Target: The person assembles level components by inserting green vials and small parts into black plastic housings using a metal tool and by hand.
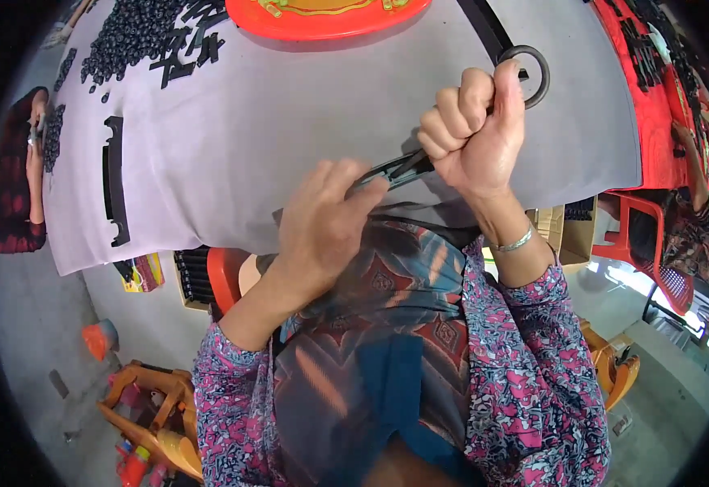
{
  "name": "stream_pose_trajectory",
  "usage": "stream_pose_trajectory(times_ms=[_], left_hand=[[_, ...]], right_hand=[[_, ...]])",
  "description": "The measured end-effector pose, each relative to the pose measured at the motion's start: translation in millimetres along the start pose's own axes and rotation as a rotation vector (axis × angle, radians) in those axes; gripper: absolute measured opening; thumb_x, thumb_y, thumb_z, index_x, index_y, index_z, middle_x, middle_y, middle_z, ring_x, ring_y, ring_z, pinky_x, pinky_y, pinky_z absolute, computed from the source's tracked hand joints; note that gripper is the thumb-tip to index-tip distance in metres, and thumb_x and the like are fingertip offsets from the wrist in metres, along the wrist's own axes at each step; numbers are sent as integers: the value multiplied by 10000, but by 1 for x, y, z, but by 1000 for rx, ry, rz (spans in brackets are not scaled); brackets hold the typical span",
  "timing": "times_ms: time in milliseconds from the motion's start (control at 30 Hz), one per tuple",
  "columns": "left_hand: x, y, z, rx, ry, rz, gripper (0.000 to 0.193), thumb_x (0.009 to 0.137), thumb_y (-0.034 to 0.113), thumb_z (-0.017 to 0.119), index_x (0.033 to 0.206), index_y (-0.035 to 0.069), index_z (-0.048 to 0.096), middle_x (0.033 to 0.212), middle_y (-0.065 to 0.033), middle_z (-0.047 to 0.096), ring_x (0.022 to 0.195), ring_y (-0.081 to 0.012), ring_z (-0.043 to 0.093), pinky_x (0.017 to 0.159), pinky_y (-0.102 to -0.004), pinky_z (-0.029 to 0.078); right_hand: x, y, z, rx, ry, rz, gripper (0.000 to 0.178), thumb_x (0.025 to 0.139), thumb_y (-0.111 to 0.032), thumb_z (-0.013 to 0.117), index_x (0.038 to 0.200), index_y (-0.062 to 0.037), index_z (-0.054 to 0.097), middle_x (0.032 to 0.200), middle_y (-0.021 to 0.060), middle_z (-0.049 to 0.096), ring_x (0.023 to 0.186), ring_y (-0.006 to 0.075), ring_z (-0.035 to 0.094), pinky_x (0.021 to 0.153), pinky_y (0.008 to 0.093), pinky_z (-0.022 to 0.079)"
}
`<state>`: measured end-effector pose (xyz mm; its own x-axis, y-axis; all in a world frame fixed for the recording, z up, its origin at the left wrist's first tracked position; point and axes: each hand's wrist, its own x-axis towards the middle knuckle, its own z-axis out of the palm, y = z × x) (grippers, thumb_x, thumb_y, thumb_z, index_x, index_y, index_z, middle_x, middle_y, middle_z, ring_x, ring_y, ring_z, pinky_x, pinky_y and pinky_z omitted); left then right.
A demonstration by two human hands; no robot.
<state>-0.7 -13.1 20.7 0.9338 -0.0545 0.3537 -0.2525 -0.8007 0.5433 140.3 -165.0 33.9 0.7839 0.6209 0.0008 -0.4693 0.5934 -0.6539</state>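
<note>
My right hand (480, 134) is closed in a fist around a dark tool with a round ring (546, 77) at its end, which shows beyond my thumb. From the lower side of that fist a narrow black slotted piece (403, 168) runs left toward my other hand. Whether it is part of the ringed tool, I cannot tell. My left hand (322, 227) is smeared by motion, its fingers at the left end of the slotted piece. Whether those fingers grip it is not clear. Both hands are above the near edge of the cloth-covered table (265, 122).
On the table lie a notched black strip (114, 183), a pile of small black parts (131, 36), black pieces (188, 53), a red tray (330, 26) and a long black bar (484, 24). People sit at both sides. A red chair (638, 235) stands right.
</note>
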Motion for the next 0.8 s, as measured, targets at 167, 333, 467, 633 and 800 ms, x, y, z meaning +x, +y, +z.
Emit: stream_pose_trajectory(times_ms=[167,333,467,633,800], left_hand=[[-2,-2,2,5,-12,-17,237,805,45,623,1027,77,699,1043,-66,604,896,-289,577,738,-400,487],[-2,0,0,16,12,2,249,796,52,628,1034,82,695,1035,-63,596,894,-278,581,727,-393,488],[-1,-1,1,19,5,2,256,790,50,631,1036,83,693,1035,-64,593,891,-276,582,726,-393,489],[-2,-2,1,31,12,18,254,777,38,639,1023,74,693,1025,-62,593,884,-278,581,723,-393,491],[0,0,2,10,22,17,251,770,25,640,1012,73,689,1027,-63,592,882,-280,582,720,-393,495]], right_hand=[[1,3,0,4,28,15,633,1034,-629,315,626,-144,311,527,-42,200,470,94,124,438,285,108],[-1,0,2,9,31,13,636,1033,-635,314,627,-145,308,530,-43,198,475,93,122,440,284,108],[0,2,2,-3,35,9,637,1033,-637,308,627,-146,298,531,-45,198,476,93,121,439,284,103],[1,2,-1,-21,-17,-12,623,1056,-600,262,635,-142,297,523,-48,193,460,95,121,423,281,113],[1,1,3,-37,27,-15,632,1051,-613,268,628,-144,298,520,-49,189,456,94,119,421,280,111]])
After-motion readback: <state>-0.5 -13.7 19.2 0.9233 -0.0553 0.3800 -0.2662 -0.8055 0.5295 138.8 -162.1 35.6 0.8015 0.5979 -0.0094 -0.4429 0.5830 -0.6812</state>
